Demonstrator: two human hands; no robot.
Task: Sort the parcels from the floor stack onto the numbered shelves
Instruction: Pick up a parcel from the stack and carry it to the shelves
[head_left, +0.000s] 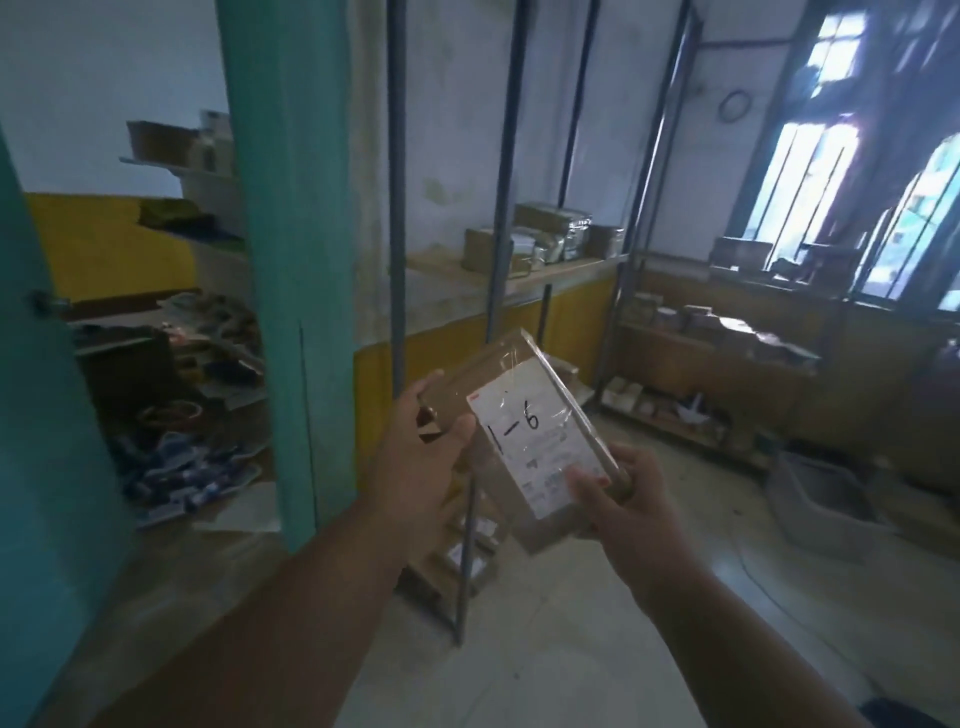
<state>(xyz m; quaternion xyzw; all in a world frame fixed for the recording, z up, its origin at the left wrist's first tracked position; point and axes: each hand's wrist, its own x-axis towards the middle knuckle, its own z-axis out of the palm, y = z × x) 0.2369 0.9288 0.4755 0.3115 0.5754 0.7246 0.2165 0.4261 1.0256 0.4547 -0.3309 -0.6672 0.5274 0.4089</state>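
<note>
Here the left hand (421, 441) and right hand (618, 499) each grip an end of a flat cardboard parcel (524, 441), held up before the metal shelves (519, 275), label reading "1-6". Reading seems done; next it needs carrying to the matching shelf.

A teal pillar (288, 249) rises on the left, with another teal surface (31, 415) at the near edge. Behind them the wall (104, 67) is pale above and yellow (98, 244) below, its plaster stained. Thin metal uprights (397, 208) stand in front of it. The floor (545, 639) is pale and smooth. On the right, tall windows (810, 171) in dark frames glow brightly, while the corner beneath them stays dim. A small round fixture (734, 106) hangs on the wall beside the windows.
</note>
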